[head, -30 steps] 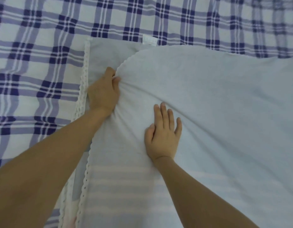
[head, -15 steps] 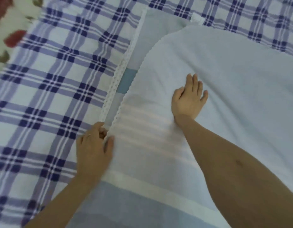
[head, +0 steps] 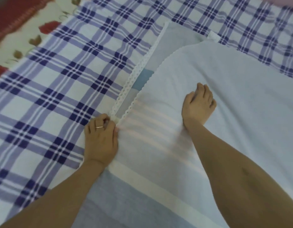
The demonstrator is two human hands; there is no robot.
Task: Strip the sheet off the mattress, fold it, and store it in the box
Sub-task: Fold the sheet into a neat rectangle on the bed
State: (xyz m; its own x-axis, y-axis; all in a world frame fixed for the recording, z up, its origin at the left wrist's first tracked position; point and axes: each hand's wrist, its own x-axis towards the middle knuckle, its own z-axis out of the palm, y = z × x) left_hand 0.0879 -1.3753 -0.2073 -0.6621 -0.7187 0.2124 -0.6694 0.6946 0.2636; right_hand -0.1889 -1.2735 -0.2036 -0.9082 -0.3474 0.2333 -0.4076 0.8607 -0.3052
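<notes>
Left hand: pinching lace edge of sheet.
Right hand: curled on top layer, grasp unclear.
Sheet: half-folded under both hands, over plaid cover.
Risk: pinch slips, edges misalign, crooked fold.

A plaid cover fills most of the view, seen from above. Its checks are white, lilac and navy, and it lies flat with its lines running slantwise across the frame. Past its far left edge shows a cream floral cloth printed with red flowers and brown leaves. Beyond that, in the top left corner, lies a dark red fabric with a paler, ribbed red border, all blurred. A sliver of something pink touches the top right corner; what it is cannot be told. The light is soft, even and cool, casting only faint shadows.
</notes>
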